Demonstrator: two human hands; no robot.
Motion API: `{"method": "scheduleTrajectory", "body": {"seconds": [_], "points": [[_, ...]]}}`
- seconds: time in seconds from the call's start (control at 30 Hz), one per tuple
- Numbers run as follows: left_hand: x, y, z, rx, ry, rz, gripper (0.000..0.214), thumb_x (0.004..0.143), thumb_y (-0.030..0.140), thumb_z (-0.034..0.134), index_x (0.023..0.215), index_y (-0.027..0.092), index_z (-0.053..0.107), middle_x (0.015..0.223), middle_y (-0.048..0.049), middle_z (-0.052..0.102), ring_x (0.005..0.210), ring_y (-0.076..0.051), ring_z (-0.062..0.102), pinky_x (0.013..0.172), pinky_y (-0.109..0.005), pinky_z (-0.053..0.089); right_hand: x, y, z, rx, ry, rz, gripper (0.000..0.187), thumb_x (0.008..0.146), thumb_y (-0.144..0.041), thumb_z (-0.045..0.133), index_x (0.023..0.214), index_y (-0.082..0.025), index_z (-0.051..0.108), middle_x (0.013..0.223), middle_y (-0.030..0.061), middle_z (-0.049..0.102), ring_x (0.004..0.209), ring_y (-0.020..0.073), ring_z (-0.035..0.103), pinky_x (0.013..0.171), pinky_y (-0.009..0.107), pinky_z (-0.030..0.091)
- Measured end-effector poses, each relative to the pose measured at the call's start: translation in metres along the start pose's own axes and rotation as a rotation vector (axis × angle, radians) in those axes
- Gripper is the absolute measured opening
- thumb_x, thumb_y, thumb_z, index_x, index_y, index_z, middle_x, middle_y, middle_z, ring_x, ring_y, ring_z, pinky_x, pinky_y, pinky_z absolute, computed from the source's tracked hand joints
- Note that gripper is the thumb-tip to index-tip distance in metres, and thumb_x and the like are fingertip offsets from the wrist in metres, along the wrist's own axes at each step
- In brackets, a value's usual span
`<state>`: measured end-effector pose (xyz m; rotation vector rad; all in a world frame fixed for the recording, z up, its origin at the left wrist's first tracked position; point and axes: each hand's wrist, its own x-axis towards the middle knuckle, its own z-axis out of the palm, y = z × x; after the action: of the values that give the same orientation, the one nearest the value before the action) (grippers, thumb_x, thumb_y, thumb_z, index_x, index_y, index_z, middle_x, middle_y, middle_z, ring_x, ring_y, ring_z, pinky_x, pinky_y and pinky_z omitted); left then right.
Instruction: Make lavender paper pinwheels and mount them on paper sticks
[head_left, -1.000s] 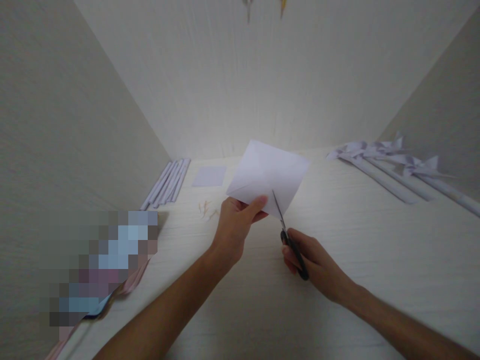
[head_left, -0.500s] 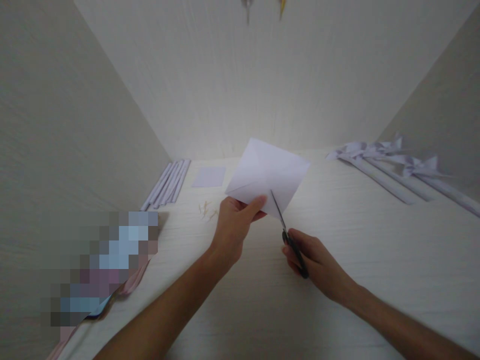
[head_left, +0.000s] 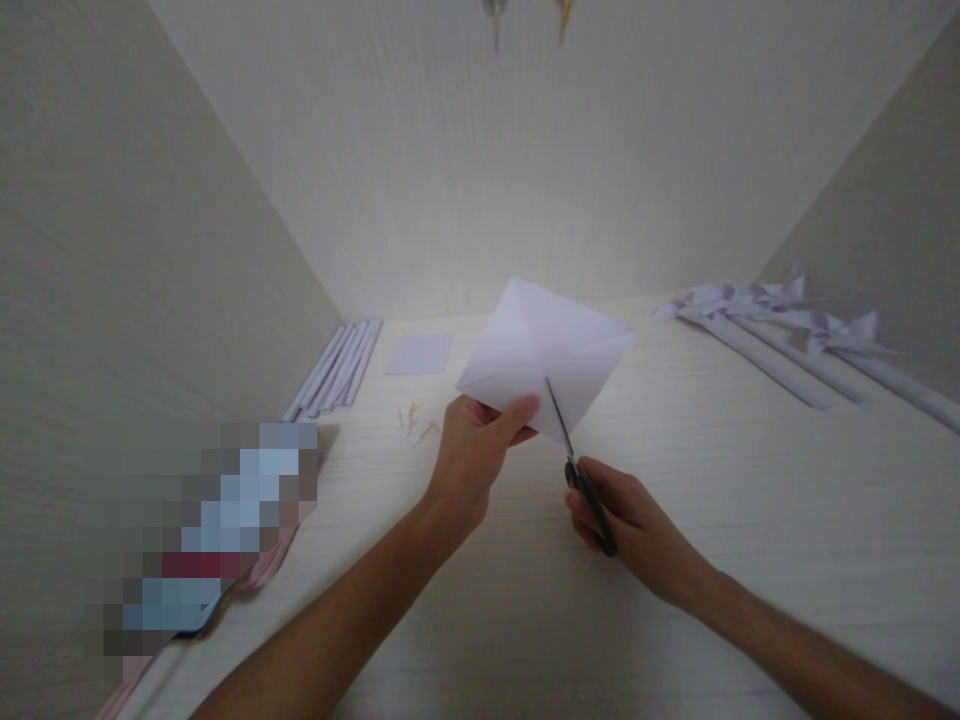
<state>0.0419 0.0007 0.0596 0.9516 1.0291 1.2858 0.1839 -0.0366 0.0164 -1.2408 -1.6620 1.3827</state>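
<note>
My left hand (head_left: 476, 450) pinches the near corner of a pale lilac square of paper (head_left: 544, 350), creased along its diagonals, and holds it up over the white table. My right hand (head_left: 626, 525) grips black-handled scissors (head_left: 577, 470). Their blades point up and away and reach into the paper's lower edge, just right of my left thumb.
A small lilac paper square (head_left: 418, 353) lies flat at the back. Rolled paper sticks (head_left: 334, 365) lie along the left wall. Finished paper pinwheels on sticks (head_left: 780, 325) lie at the right. Small tan pins (head_left: 416, 420) are scattered near my left hand. A stack of coloured paper (head_left: 247, 575) sits at the left.
The paper's far right corner has tilted slightly right and down. Both hands and the scissors stay almost where they were.
</note>
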Motion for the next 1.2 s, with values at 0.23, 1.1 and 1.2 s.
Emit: {"method": "scheduleTrajectory", "body": {"seconds": [0.23, 1.1, 1.2], "points": [[-0.0022, 0.0015, 0.0023, 0.013, 0.013, -0.02, 0.028, 0.062, 0.028, 0.065, 0.086, 0.013, 0.065, 0.079, -0.0051, 0.068, 0.073, -0.015, 0.061, 0.071, -0.03, 0.05, 0.0011, -0.0007, 0.0, 0.0, 0.002, 0.007, 0.031, 0.077, -0.044, 0.046, 0.061, -0.02, 0.033, 0.05, -0.006, 0.036, 0.045, 0.0071, 0.033, 0.042, 0.022, 0.026], [-0.0031, 0.002, 0.0026, 0.039, 0.006, -0.007, 0.028, 0.064, 0.027, 0.064, 0.087, 0.013, 0.065, 0.08, -0.0051, 0.068, 0.073, -0.015, 0.061, 0.069, -0.028, 0.051, 0.001, 0.0022, -0.0003, -0.007, 0.002, -0.008, 0.03, 0.079, -0.042, 0.044, 0.062, -0.02, 0.033, 0.05, -0.0062, 0.035, 0.045, 0.0068, 0.032, 0.042, 0.022, 0.024], [-0.003, 0.0024, 0.0024, 0.052, 0.007, -0.004, 0.026, 0.064, 0.027, 0.064, 0.085, 0.013, 0.065, 0.079, -0.0049, 0.068, 0.072, -0.015, 0.061, 0.069, -0.028, 0.051, 0.0006, 0.0016, -0.0008, -0.012, 0.004, -0.006, 0.029, 0.08, -0.041, 0.044, 0.062, -0.02, 0.034, 0.051, -0.0061, 0.035, 0.045, 0.0066, 0.032, 0.042, 0.022, 0.025]]}}
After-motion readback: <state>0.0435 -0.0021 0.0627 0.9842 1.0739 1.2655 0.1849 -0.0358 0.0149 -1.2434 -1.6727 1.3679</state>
